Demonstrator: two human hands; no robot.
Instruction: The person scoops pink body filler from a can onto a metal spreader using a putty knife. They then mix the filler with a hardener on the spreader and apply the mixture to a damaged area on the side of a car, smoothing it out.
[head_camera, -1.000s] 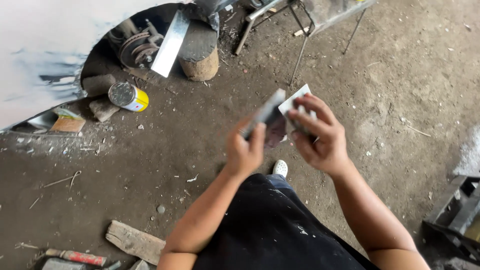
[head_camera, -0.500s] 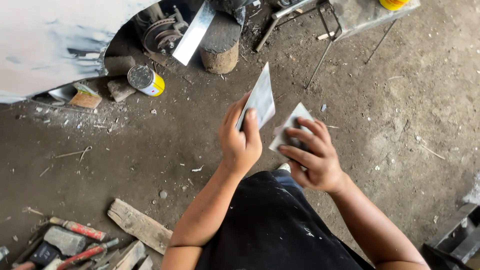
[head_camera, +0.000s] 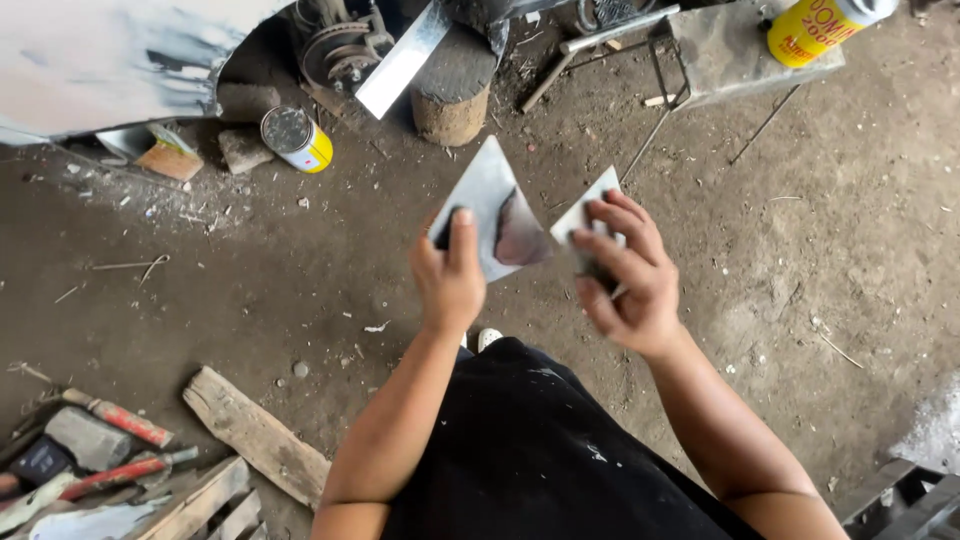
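Between both hands (head_camera: 540, 275): a putty-smeared metal blade (head_camera: 495, 215).

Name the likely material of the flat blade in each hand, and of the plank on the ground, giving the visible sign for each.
Larger blade in the left hand: probably thin sheet metal, grey with a dull sheen, smeared with dark paste. Smaller blade in the right hand: pale and flat, metal or plastic, unclear. Plank: rough, weathered wood with visible grain.
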